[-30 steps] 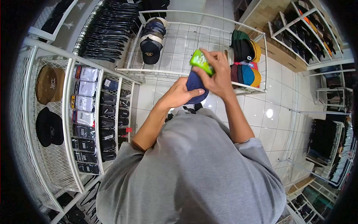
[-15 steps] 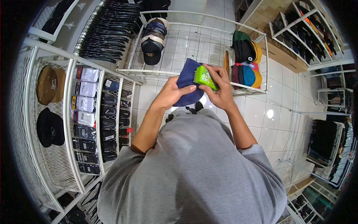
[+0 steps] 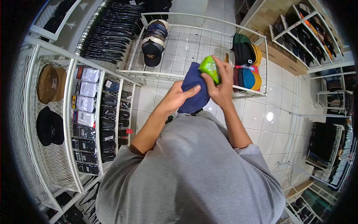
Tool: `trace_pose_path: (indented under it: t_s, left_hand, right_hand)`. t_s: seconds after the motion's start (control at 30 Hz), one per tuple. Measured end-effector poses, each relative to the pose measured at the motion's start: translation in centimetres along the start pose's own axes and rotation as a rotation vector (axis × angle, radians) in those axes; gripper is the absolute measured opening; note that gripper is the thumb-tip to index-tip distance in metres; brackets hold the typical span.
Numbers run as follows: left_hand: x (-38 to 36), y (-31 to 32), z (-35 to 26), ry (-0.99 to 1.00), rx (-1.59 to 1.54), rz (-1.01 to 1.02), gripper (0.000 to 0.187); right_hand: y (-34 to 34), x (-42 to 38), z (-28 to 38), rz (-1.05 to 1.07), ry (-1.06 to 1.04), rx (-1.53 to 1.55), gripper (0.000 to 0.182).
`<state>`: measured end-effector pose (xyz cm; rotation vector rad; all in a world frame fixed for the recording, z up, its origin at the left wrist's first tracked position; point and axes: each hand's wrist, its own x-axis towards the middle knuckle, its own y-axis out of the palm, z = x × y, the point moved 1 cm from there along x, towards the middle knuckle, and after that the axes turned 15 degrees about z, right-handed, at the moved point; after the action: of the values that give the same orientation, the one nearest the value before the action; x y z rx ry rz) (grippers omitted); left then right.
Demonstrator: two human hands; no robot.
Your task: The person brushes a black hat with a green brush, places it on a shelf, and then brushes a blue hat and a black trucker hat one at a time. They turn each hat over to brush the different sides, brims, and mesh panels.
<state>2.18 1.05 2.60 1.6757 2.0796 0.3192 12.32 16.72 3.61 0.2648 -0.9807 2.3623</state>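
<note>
A navy blue cap (image 3: 196, 93) is held in front of the chest by my left hand (image 3: 174, 98), the thumb lying on its fabric and the other fingers hidden behind it. My right hand (image 3: 222, 83) grips a bright green brush (image 3: 210, 69) between thumb and fingers. The brush is beside the upper right edge of the cap. Its bristles are hard to make out, and I cannot tell whether it touches the cloth.
Beyond the hands is a white wire rack (image 3: 179, 76) with a row of caps (image 3: 152, 52) and stacked colored caps (image 3: 246, 56). On the left, a mesh shelf holds bucket hats (image 3: 50, 126) and packaged goods (image 3: 86, 89). Black hangers (image 3: 112, 35) hang at upper left.
The green brush has moved up and slightly right with my right hand, and its face has turned. My left hand has lowered the navy cap a little and shifted it right.
</note>
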Motion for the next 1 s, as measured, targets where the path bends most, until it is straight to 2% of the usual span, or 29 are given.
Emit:
trace_pose_path:
  t_s: [0.07, 0.2, 0.3, 0.33, 0.4, 0.43, 0.47, 0.53, 0.6, 0.67, 0.73, 0.8, 0.93, 0.97, 1.0]
  left_hand:
    - [0.2, -0.4, -0.7, 0.081, -0.078, -0.121, 0.027]
    - [-0.2, -1.5, -1.2, 0.193, -0.067, -0.244, 0.027]
    - [-0.2, -0.5, -1.2, 0.109, -0.037, -0.149, 0.025]
    - [0.3, -0.4, -0.5, 0.132, 0.018, -0.170, 0.026]
    - [0.7, -0.6, -0.2, 0.165, -0.015, -0.190, 0.027]
    - [0.5, -0.7, -0.8, 0.170, -0.085, -0.230, 0.028]
    - [0.2, -0.9, -1.4, 0.178, -0.158, -0.273, 0.029]
    - [0.0, -1.6, -1.2, 0.215, -0.104, -0.301, 0.030]
    - [0.2, -1.6, -0.7, 0.212, -0.099, -0.319, 0.031]
    - [0.4, -1.2, -0.7, 0.206, -0.101, -0.279, 0.031]
    - [0.6, -0.9, -0.9, 0.204, -0.101, -0.238, 0.031]
    - [0.9, -1.1, -1.4, 0.228, -0.188, -0.306, 0.031]
    - [0.7, -2.1, -2.2, 0.299, -0.255, -0.289, 0.035]
    - [0.6, -2.0, -2.2, 0.298, -0.254, -0.289, 0.035]
    - [0.7, -1.4, -2.7, 0.306, -0.259, -0.317, 0.035]
  right_hand:
    - [1.2, -1.1, 0.7, -0.004, -0.061, 0.127, 0.066]
    - [0.5, -3.9, 1.3, 0.307, -0.167, 0.133, 0.071]
    - [0.0, -0.5, 0.6, -0.010, -0.101, 0.112, 0.065]
    - [0.1, 0.8, 0.5, -0.034, -0.064, 0.193, 0.064]
    - [1.5, 0.8, 0.5, 0.011, -0.076, 0.167, 0.063]
    - [2.0, -0.4, 1.0, 0.001, -0.159, 0.188, 0.065]
    - [2.1, -1.8, 1.3, 0.087, -0.188, 0.121, 0.067]
    - [1.7, -3.5, 1.9, 0.300, -0.226, 0.060, 0.068]
    - [1.0, -2.5, 1.5, 0.302, -0.229, 0.014, 0.068]
    - [0.4, -0.2, 0.6, -0.026, -0.107, 0.111, 0.068]
    - [1.0, 0.5, 0.6, -0.015, -0.049, 0.140, 0.067]
    - [2.7, -0.5, 1.0, -0.029, -0.248, 0.080, 0.068]
    - [2.7, -4.5, 2.3, 0.339, -0.358, -0.096, 0.071]
    - [2.4, -4.2, 2.1, 0.337, -0.357, -0.096, 0.071]
    - [2.0, -3.2, 1.6, 0.160, -0.311, -0.047, 0.071]
